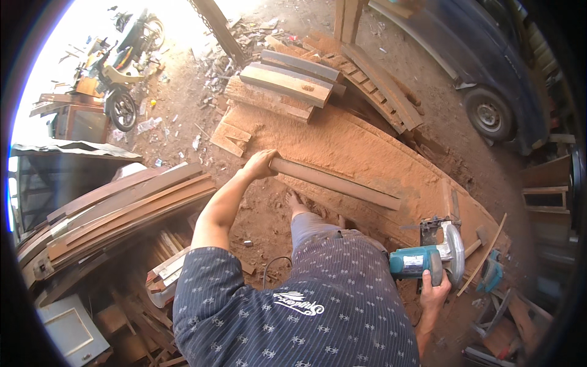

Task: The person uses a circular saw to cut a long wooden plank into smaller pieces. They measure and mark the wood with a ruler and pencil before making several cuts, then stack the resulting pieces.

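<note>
A long narrow wooden board [336,183] lies slantwise over the near side of a sawdust-covered workbench [361,144]. My left hand [260,164] is closed round its left end. At the right, my right hand [435,289] grips the rear handle of a teal circular saw [416,262], whose silver blade guard [455,251] faces away from me. The saw is apart from the board, near the bench's right end. Whether its blade touches anything I cannot tell.
Thick timber beams [287,85] are piled at the bench's far side. Long planks [128,205] are stacked at my left. Another teal power tool [490,273] and a thin wooden strip [483,255] lie at the right. Beyond stand a dark vehicle [477,55] and a motorbike [121,92].
</note>
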### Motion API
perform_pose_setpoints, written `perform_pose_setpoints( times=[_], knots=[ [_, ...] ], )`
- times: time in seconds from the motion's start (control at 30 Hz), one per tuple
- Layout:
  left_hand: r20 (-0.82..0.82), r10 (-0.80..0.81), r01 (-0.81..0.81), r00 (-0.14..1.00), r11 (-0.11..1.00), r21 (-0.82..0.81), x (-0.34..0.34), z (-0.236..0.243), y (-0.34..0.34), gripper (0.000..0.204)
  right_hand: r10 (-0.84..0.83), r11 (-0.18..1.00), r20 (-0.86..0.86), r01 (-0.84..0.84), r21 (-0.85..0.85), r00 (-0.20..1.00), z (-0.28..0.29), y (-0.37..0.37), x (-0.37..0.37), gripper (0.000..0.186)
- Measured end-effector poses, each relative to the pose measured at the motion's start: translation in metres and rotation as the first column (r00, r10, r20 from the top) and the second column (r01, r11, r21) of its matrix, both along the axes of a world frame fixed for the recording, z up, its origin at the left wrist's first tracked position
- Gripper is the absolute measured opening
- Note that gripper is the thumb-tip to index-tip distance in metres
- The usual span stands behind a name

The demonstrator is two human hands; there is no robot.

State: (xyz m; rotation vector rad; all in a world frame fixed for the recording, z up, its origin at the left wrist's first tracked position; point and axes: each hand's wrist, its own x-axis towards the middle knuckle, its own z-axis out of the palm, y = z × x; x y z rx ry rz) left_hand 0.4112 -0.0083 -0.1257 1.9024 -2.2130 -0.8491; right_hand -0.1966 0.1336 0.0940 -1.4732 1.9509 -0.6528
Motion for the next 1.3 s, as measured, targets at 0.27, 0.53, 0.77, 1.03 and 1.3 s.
perform_pose_setpoints(
  times=[0.27, 0.53, 0.77, 1.03, 1.3],
  knots=[
    [0.1, 0.105, -0.112, 0.989, 0.992, 0.063, 0.075, -0.063, -0.043, 0.056, 0.043, 0.986, -0.135, -0.02, 0.167, 0.99, 0.021, -0.004, 0.08, 0.032],
    [0.064, 0.384, -0.377, 0.921, 0.921, -0.095, 0.154, -0.083, -0.02, 0.055, 0.256, 0.95, -0.229, -0.201, 0.239, 0.939, 0.013, -0.035, 0.121, 0.032],
    [-0.252, 0.755, -0.793, 0.606, 0.546, -0.271, 0.023, -0.062, 0.051, 0.044, 0.396, 0.909, -0.127, -0.368, 0.195, 0.909, -0.008, -0.068, 0.107, 0.032],
    [-0.573, 0.575, -0.259, 0.584, 0.801, 0.54, -0.258, -0.012, 0.062, 0.072, 0.529, 0.837, 0.065, -0.533, 0.127, 0.846, -0.06, -0.102, 0.061, 0.034],
    [-0.433, 0.865, -0.437, 0.254, 0.502, 0.746, -0.307, -0.046, 0.034, 0.069, 0.676, 0.724, 0.204, -0.69, 0.0, 0.708, -0.138, -0.135, 0.045, 0.036]
  ],
)
